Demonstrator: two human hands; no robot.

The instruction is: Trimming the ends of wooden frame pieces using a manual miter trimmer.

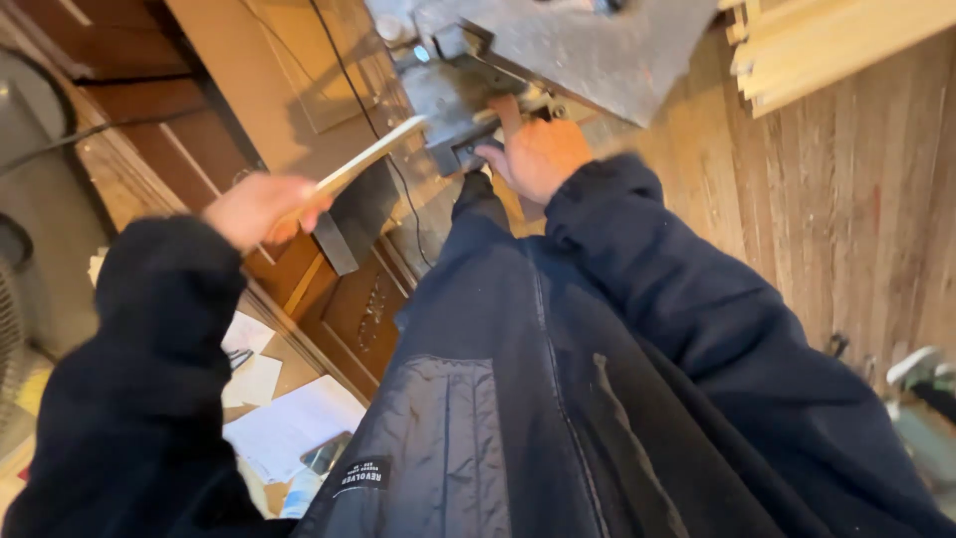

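Thin pale wooden strip [363,159]: held at its near end by the left hand [261,206], fingers closed around it, thumb side up. The strip runs up and away from that hand, its far tip ending just beside the grey metal machine table [588,50]. Gripping at the very end leaves most of the length free to point toward the machine; judged, not certain.

Right hand [538,151]: ahead of the left and to its right, resting on the near edge of the machine, fingers curled over a dark metal block [460,139] there. Closed in a hold on that part, apparently to steady it or the body. Whether the fingertips touch the strip's tip: cannot tell, motion blur.

Outward from the hands: black cable [349,70] runs down past the strip's far end. Below the left hand, carved brown wooden panels [349,319] and loose white papers [289,428] on the floor. Right of the right hand, plank wall [856,199]; above it, stacked pale timber [827,40]. Dark jacket [558,399] fills the foreground.
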